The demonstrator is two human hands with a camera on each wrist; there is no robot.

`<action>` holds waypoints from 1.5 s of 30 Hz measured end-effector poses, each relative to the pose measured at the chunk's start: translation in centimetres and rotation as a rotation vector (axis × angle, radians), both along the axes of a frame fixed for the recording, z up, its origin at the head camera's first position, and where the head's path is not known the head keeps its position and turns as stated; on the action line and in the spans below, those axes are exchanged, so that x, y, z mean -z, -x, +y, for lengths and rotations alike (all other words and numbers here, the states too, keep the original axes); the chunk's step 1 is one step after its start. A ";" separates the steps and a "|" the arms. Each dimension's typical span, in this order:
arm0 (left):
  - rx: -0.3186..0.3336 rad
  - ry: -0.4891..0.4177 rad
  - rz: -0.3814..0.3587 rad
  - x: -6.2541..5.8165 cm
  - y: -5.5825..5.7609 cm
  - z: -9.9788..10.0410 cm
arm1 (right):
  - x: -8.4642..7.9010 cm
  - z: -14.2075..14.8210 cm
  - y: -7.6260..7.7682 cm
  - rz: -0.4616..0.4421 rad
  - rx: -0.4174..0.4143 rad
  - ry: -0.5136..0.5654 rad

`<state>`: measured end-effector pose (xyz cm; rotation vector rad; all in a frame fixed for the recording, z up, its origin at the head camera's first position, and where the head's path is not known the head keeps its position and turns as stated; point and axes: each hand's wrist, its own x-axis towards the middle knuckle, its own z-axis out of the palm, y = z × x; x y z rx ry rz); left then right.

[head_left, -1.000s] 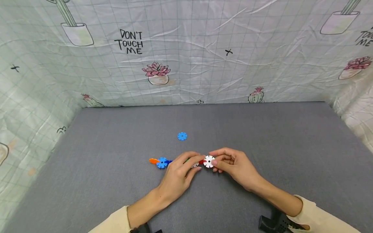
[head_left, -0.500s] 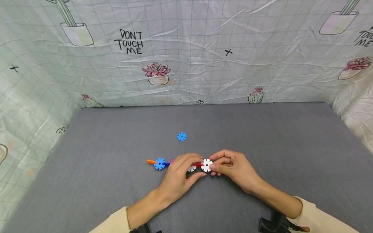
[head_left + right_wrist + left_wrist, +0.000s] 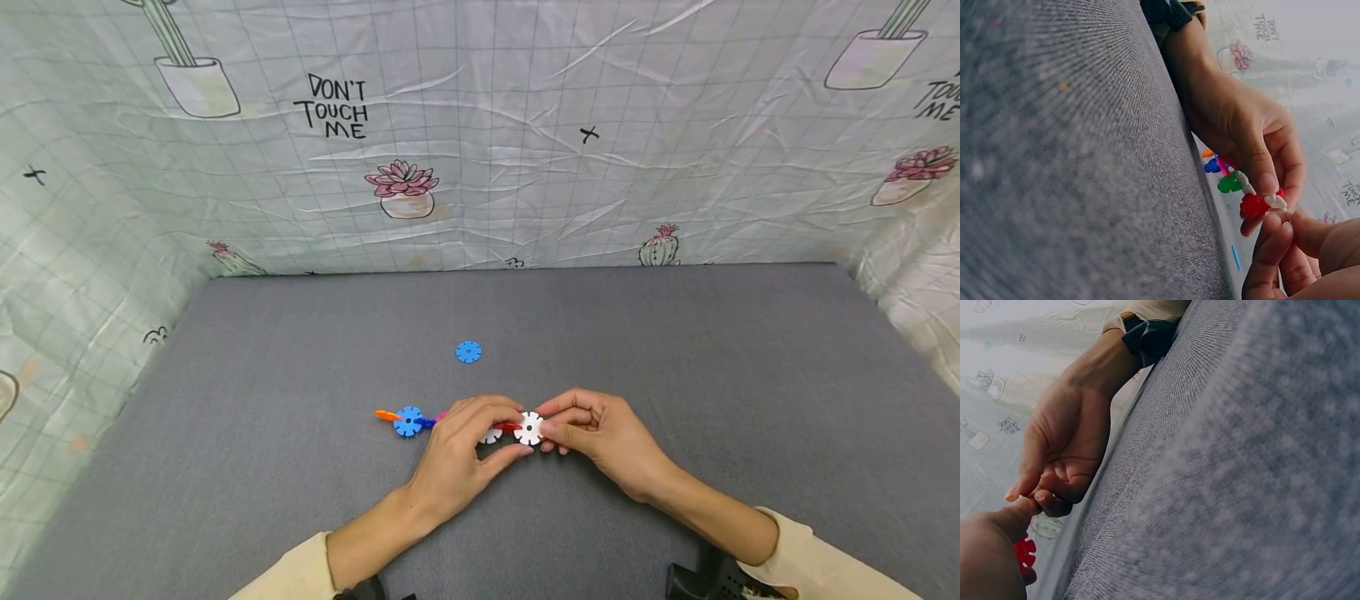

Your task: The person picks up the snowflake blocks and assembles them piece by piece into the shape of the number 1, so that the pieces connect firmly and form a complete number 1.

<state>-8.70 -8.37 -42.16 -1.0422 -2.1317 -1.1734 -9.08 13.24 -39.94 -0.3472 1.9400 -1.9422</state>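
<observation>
A chain of notched plastic snowflake discs runs left to right in the head view. An orange disc [image 3: 387,415] ends it on the left, joined to a light blue disc [image 3: 408,422] and a dark blue one. My left hand [image 3: 461,446] covers the middle and holds the chain near the red disc [image 3: 508,427], thumb and fingers either side. At the right end my right hand [image 3: 600,433] pinches a white disc [image 3: 528,428] between thumb and fingers. A green disc [image 3: 1230,183] and pink one show in the right wrist view, partly behind the left hand.
A loose light blue disc [image 3: 468,352] lies flat on the grey table [image 3: 712,358] beyond the hands. A white printed cloth [image 3: 495,167] stands behind and at the sides. A black device [image 3: 697,581] sits at the right wrist.
Both hands and the chain have shifted slightly left and toward the person. The white end disc has come closer to the left fingertips. The loose blue disc stays put.
</observation>
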 end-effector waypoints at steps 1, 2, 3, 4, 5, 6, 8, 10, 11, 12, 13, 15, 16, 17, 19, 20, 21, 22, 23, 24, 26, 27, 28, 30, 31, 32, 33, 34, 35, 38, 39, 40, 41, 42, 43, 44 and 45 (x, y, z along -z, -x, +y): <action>0.000 -0.001 -0.001 0.0 0.0 0.0 | 0.0 0.0 0.0 0.002 -0.001 -0.002; -0.001 -0.002 0.000 0.0 0.0 0.0 | 0.0 0.0 0.0 0.005 -0.002 -0.003; -0.002 -0.002 -0.001 0.0 0.0 0.0 | -0.1 0.0 0.0 0.008 -0.003 -0.002; -0.002 -0.003 -0.001 0.0 0.0 0.0 | -0.1 0.0 0.0 0.011 -0.005 0.000; -0.002 -0.003 -0.002 0.0 0.0 0.0 | -0.1 0.0 0.0 0.013 -0.007 0.002; -0.002 -0.003 -0.002 0.0 0.0 0.0 | -0.2 0.0 0.0 0.016 -0.007 0.003; -0.003 -0.005 -0.001 0.0 0.0 0.0 | -0.2 -0.1 0.0 0.017 -0.007 0.006; -0.001 -0.008 0.000 0.0 0.0 0.0 | -0.2 -0.1 -0.1 0.014 -0.006 0.009; -0.001 -0.009 0.000 -0.1 0.0 0.0 | -0.2 0.0 -0.1 0.013 -0.006 0.008; -0.002 -0.010 0.001 -0.1 0.0 0.0 | -0.2 0.0 -0.1 0.014 -0.004 0.007; -0.004 -0.010 0.002 -0.1 0.0 0.0 | -0.3 0.0 -0.1 0.016 0.000 0.002; -0.008 -0.009 0.003 -0.1 0.0 0.1 | -0.3 0.0 0.0 0.022 0.018 -0.010; -0.011 -0.008 0.005 -0.1 0.0 0.1 | -0.4 0.0 0.0 0.030 0.030 -0.018; -0.013 -0.005 0.005 -0.2 0.0 0.1 | -0.5 0.1 0.1 0.038 0.044 -0.025; -0.019 0.000 0.001 -0.2 0.0 0.0 | -0.7 0.2 0.3 0.057 0.071 -0.037; -0.021 0.002 -0.002 -0.2 -0.1 0.0 | -0.8 0.2 0.4 0.066 0.081 -0.042; -0.023 0.002 -0.004 -0.2 -0.1 0.0 | -0.9 0.3 0.6 0.076 0.089 -0.050; -0.022 0.002 -0.005 -0.2 -0.1 0.0 | -1.0 0.4 0.9 0.088 0.095 -0.060; -0.023 0.003 -0.007 -0.2 -0.1 0.0 | -1.1 0.4 1.1 0.100 0.100 -0.072; -0.022 0.002 -0.009 -0.2 0.0 0.0 | -1.3 0.5 1.4 0.114 0.105 -0.088; -0.019 -0.002 -0.006 -0.1 0.0 0.0 | -1.5 0.5 2.1 0.142 0.110 -0.128; -0.016 -0.005 -0.003 -0.1 0.0 0.0 | -1.6 0.5 2.5 0.155 0.111 -0.146; -0.015 -0.007 -0.001 -0.1 0.0 0.0 | -1.7 0.4 2.8 0.170 0.109 -0.164; -0.011 -0.012 0.002 0.0 0.0 0.1 | -1.9 0.1 3.6 0.195 0.103 -0.204; -0.011 -0.013 0.003 0.0 0.0 0.1 | -2.0 -0.1 3.9 0.212 0.097 -0.224; -0.011 -0.013 0.004 0.1 0.0 0.1 | -2.2 -0.3 4.3 0.229 0.094 -0.243; -0.010 -0.014 0.003 0.1 0.0 0.1 | -2.3 -0.6 4.7 0.247 0.093 -0.259; -0.010 -0.014 0.001 0.1 0.0 0.1 | -2.4 -0.9 5.1 0.268 0.094 -0.278; -0.009 -0.014 -0.001 0.1 0.0 0.1 | -2.4 -1.3 5.4 0.288 0.095 -0.295; -0.010 -0.013 -0.003 0.1 0.0 0.1 | -2.3 -2.3 6.5 0.336 0.083 -0.332; -0.011 -0.013 -0.003 0.1 -0.1 0.1 | -2.2 -2.7 6.8 0.350 0.073 -0.345; -0.013 -0.012 -0.004 0.1 0.0 0.1 | -2.1 -3.1 7.1 0.361 0.061 -0.356; -0.015 -0.011 -0.002 0.1 0.0 0.1 | -2.0 -3.4 7.4 0.370 0.049 -0.365; -0.016 -0.010 -0.001 0.1 0.0 0.1 | -1.9 -3.8 7.7 0.379 0.038 -0.377; -0.018 -0.008 0.000 0.1 0.0 0.0 | -1.8 -4.1 7.9 0.386 0.032 -0.390; -0.020 -0.007 0.001 0.1 0.0 0.0 | -1.7 -4.3 8.2 0.391 0.026 -0.397; -0.021 -0.006 0.002 0.0 0.0 0.0 | -1.7 -4.6 8.4 0.394 0.024 -0.404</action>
